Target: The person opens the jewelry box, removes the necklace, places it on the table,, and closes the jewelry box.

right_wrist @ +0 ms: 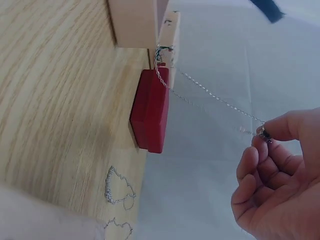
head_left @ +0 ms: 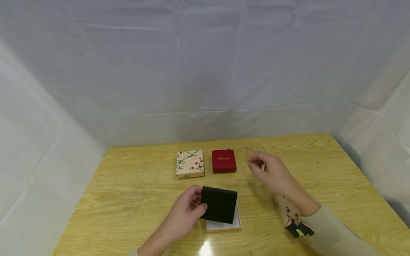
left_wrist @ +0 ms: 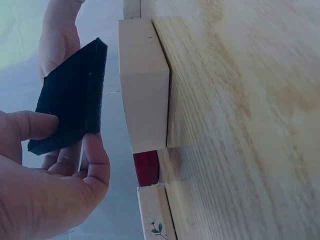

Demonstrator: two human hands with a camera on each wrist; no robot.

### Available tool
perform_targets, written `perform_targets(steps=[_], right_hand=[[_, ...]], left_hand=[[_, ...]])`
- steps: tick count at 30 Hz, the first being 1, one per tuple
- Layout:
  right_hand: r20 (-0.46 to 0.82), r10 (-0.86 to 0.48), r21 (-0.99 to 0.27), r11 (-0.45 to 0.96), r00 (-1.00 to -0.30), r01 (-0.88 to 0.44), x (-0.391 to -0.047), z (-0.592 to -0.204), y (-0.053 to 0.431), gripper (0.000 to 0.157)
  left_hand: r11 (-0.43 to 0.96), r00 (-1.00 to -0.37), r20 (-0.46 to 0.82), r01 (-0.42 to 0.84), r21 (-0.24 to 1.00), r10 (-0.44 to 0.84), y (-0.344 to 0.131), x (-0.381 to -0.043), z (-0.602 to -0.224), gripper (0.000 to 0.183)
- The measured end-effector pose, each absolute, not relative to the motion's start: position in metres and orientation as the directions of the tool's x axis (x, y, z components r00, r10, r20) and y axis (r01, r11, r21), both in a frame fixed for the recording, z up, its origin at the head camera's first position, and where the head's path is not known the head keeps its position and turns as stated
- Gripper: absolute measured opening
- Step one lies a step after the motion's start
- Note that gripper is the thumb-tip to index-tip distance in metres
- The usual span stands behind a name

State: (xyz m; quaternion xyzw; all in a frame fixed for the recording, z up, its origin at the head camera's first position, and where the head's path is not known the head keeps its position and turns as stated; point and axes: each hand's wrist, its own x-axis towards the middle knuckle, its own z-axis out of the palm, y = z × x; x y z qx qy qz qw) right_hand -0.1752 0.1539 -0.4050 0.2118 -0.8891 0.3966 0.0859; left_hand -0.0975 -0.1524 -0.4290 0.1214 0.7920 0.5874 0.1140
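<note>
In the head view, my left hand (head_left: 184, 215) holds a square black pad (head_left: 220, 204) by its left edge, tilted, thumb on its face and fingers behind. The pad overlaps an open shallow box (head_left: 224, 227) with a pale inside. My right hand (head_left: 272, 174) is raised to the right of the pad and pinches a thin silver chain necklace (right_wrist: 217, 99) between thumb and fingertips. From those fingertips the chain slopes down as a loose loop. Two more silver chains (right_wrist: 109, 190) lie on the table near that hand, partly covered by it in the head view.
A red jewelry box (head_left: 224, 160) with gold lettering and a cream flower-patterned box (head_left: 190, 164) stand side by side toward the back. Under the right forearm lies a flower-patterned item (head_left: 285, 209) with a black end. White cloth (head_left: 205, 71) surrounds the wooden table (head_left: 128, 199).
</note>
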Motion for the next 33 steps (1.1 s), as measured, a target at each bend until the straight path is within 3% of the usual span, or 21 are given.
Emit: perform_targets(steps=[7, 14, 27, 33], right_hand=[[0.178, -0.282, -0.793, 0.526, -0.943, -0.307, -0.171, -0.395, 0.168, 0.014], [0.122, -0.283, -0.860, 0.448, -0.951, -0.243, -0.165, -0.377, 0.180, 0.013], [0.153, -0.271, -0.873, 0.413, -0.950, -0.258, -0.160, -0.353, 0.204, 0.014], [0.188, -0.219, -0.804, 0.526, -0.957, -0.278, -0.160, -0.351, 0.226, 0.017]], left_hand=[[0.262, -0.952, -0.026, 0.058, 0.963, 0.304, -0.153, -0.099, -0.431, 0.029], [0.260, -0.957, -0.033, 0.045, 0.964, 0.287, -0.153, -0.100, -0.430, 0.029], [0.278, -0.962, -0.049, 0.028, 0.960, 0.267, -0.156, -0.104, -0.432, 0.029], [0.274, -0.962, -0.050, 0.026, 0.961, 0.268, -0.156, -0.105, -0.432, 0.030]])
